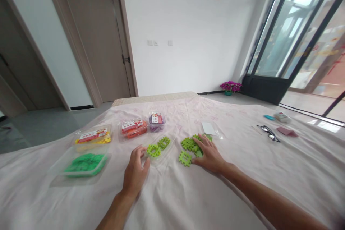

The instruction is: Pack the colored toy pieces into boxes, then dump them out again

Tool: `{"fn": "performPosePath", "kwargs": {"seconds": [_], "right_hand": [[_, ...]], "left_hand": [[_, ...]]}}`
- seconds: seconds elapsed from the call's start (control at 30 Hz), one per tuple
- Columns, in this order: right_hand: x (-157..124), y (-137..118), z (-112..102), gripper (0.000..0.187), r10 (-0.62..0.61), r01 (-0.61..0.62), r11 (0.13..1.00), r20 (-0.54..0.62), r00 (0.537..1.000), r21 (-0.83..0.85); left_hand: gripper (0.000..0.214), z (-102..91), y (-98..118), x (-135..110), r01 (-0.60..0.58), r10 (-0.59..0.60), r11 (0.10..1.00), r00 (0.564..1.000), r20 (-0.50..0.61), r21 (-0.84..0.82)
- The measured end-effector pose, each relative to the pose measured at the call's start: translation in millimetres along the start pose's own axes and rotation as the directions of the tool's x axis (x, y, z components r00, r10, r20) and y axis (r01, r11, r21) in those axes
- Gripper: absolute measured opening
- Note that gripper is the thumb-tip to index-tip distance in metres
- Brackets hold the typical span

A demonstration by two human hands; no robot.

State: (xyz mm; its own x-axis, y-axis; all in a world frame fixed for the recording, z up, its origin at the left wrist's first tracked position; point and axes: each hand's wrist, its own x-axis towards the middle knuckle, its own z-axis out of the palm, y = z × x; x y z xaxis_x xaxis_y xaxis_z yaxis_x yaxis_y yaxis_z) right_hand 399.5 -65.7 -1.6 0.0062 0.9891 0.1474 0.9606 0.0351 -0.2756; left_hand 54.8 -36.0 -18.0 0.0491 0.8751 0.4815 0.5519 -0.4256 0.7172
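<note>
Lime pieces (153,150) split between clear tray (166,153) and loose pile (188,144)

Flat, lime green, squarish, notched edges, cut-out middles. Two sit in the tray; the rest are heaped just right of it, one single piece (181,158) at the heap's near side. Left hand (135,168) is at the tray's left end, fingers curled, thumb beside the rim; can't tell from here whether that grip is clamped on it. Right hand (208,153) is on the heap, right of the tray, fingers and thumb spread apart.

Right hand covers part of the heap, so no piece count. Tray walls are see-through, outline hard to trace. Bag with a white card (208,128), beyond and right of the tray, also faint at its edges. Both forearms run off the bottom of the view.

Left of the tray: box of green pieces (86,164), then yellow box (93,135) farther back. Orange box (133,126) and purple box (156,118) sit beyond the tray, crowding that side. Cloth (172,201) is bare on the tray's near side. Glasses (270,134) lie well off to its right, wide bare stretch between them and the bag.
</note>
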Motion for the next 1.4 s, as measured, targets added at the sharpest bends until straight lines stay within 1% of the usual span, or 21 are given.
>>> {"fn": "performPosePath", "kwargs": {"seconds": [0.13,0.2,0.3,0.37,0.47,0.57,0.67,0.73,0.8,0.9,0.97,1.1,1.23,1.33,1.4], "right_hand": [[40.7,-17.1,7.5,0.091,-0.032,0.033,0.999,-0.027,0.999,0.032],[58.4,-24.0,12.3,0.086,-0.035,0.037,0.998,-0.052,0.998,0.040],[76.5,-30.5,18.2,0.079,-0.044,0.049,0.997,-0.101,0.994,0.057],[81.7,-30.7,20.2,0.073,-0.056,0.068,0.994,-0.140,0.989,0.085],[81.6,-25.1,20.2,0.054,-0.061,0.105,0.979,-0.235,0.970,0.177],[77.4,-18.6,18.1,0.041,-0.021,0.115,0.959,-0.343,0.939,0.258],[71.8,-18.1,14.1,0.031,0.003,0.092,0.969,-0.383,0.924,0.230],[67.0,-21.6,10.5,0.028,-0.004,0.070,0.983,-0.362,0.932,0.168],[61.8,-26.6,6.5,0.032,-0.013,0.047,0.994,-0.316,0.949,0.101],[55.6,-33.1,1.9,0.053,-0.024,0.030,0.999,-0.240,0.970,0.023],[53.5,-35.6,0.9,0.059,-0.040,0.040,0.999,-0.212,0.976,-0.005],[53.4,-36.8,2.9,0.060,-0.060,0.056,0.998,-0.241,0.969,-0.023],[55.5,-34.0,6.1,0.056,-0.029,0.029,1.000,-0.286,0.958,-0.003],[57.8,-29.4,8.0,0.051,-0.003,0.011,1.000,-0.328,0.945,0.020],[59.3,-25.7,8.6,0.045,0.007,0.006,0.999,-0.356,0.934,0.035]], "left_hand": [[0.031,-1.2,0.9,0.2,0.014,-0.014,0.999,1.000,-0.018,0.032],[0.029,-1.9,-0.3,0.9,0.029,-0.027,0.998,0.999,-0.046,0.049],[0.029,-2.9,-3.4,2.9,0.062,-0.056,0.996,0.993,-0.108,0.057],[0.029,-3.4,-5.5,4.5,0.088,-0.081,0.995,0.988,-0.134,0.050],[0.028,-3.6,-7.4,6.0,0.112,-0.105,0.993,0.985,-0.137,0.045],[0.029,-3.4,-8.0,6.3,0.122,-0.116,0.992,0.986,-0.123,0.038],[0.029,-3.2,-8.4,6.0,0.117,-0.115,0.993,0.986,-0.124,0.014],[0.029,-3.2,-8.8,5.8,0.115,-0.114,0.993,0.986,-0.126,0.004],[0.030,-3.3,-9.2,5.7,0.118,-0.117,0.993,0.986,-0.118,0.000],[0.031,-3.6,-9.1,5.9,0.133,-0.132,0.991,0.987,-0.097,0.003],[0.032,-3.6,-8.8,6.2,0.142,-0.141,0.990,0.986,-0.088,0.002],[0.030,-3.3,-9.1,6.6,0.139,-0.139,0.990,0.986,-0.093,-0.001],[0.031,-2.4,-9.9,6.6,0.133,-0.132,0.991,0.986,-0.098,-0.001],[0.039,-2.0,-8.6,5.9,0.066,-0.063,0.997,0.992,-0.108,0.028],[0.049,-1.7,-6.8,4.9,0.015,-0.009,0.997,0.996,-0.084,0.071]]}}
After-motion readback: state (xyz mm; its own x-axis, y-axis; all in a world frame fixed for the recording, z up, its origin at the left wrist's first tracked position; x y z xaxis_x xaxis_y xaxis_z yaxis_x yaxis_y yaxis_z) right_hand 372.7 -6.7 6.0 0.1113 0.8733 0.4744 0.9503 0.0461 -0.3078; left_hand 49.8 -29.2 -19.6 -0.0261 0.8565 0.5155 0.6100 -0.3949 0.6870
